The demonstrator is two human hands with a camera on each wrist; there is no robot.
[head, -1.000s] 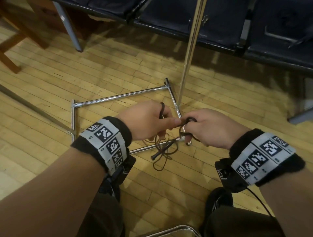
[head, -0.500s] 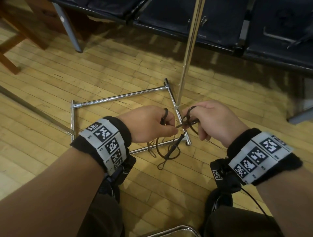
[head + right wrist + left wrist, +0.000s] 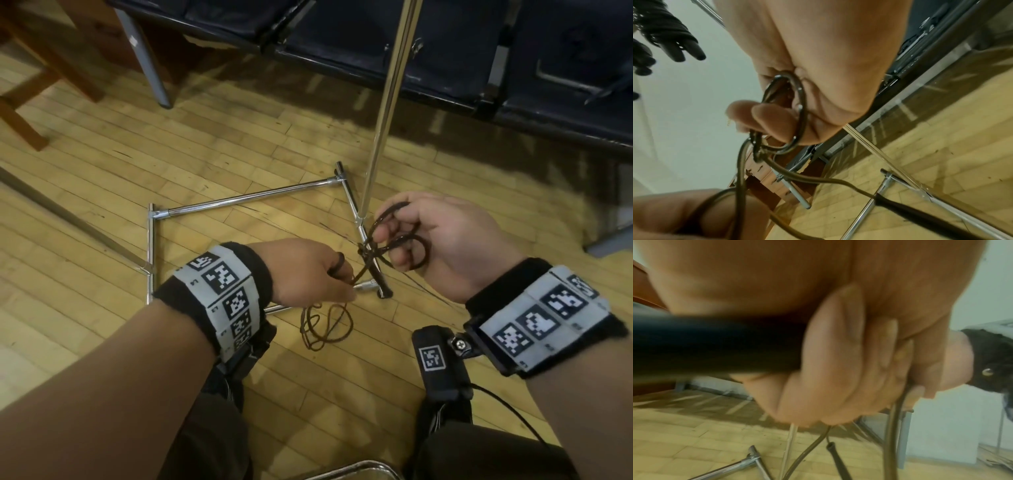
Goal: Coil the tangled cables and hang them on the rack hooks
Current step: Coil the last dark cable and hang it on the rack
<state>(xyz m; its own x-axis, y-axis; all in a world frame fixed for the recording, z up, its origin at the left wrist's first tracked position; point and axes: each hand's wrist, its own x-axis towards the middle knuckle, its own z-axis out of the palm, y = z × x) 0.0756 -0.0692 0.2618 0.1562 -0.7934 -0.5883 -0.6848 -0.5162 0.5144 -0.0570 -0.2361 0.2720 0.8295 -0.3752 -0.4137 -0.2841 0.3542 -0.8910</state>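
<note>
— What did change just now with the cable (image 3: 400, 236)?

— The right hand (image 3: 442, 240) went up and away from the left hand (image 3: 308, 270). One second ago the two hands were almost touching; now a short piece of cable is stretched between them.

— And the fingers?

— The right fingers (image 3: 764, 118) are curled through small loops and clamp them near a knot. The left fingers (image 3: 838, 353) are closed around the other strand. The rest hangs down in a loose tangle (image 3: 325, 325) on the wooden floor (image 3: 102, 171), beside the base of the rack (image 3: 246, 200).

— So the coil is finished?

— I think not. It looks like they are pulling the knot tight or open. Hanging is not yet possible.
</note>
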